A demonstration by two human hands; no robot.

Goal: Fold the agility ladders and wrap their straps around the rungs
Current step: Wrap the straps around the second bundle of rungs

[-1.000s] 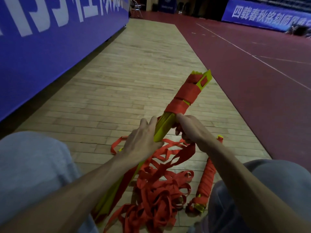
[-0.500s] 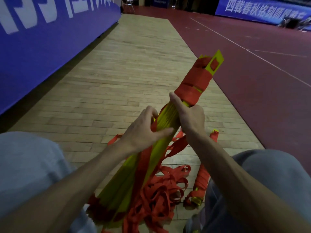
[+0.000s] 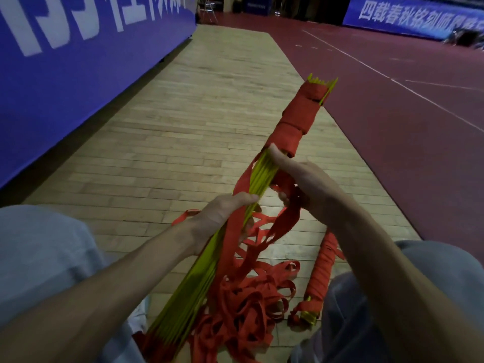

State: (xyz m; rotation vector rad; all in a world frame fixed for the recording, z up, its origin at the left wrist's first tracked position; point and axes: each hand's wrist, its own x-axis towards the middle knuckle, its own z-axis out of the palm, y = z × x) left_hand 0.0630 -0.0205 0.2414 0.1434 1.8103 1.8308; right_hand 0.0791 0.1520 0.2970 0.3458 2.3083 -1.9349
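above the wooden floor [image 3: 183,127], between the person's knees, a bundle of yellow rungs [image 3: 199,279] slants up and away, its far end bound in turns of red strap [image 3: 296,121]. left hand [image 3: 222,213] grips the bundle at mid-length; right hand [image 3: 309,187] lays its thumb on the rungs just below the wrapping and curls its fingers round the strap. loose straps [image 3: 248,297] heap beneath — a second ladder [image 3: 320,279], fully wrapped, lies on the floor by the right knee.

The pale wooden plank floor [image 3: 183,142] below my knees carries a loose heap of red webbing straps [image 3: 248,305] and, just right of it, a red strap-wrapped ladder bundle [image 3: 320,273].
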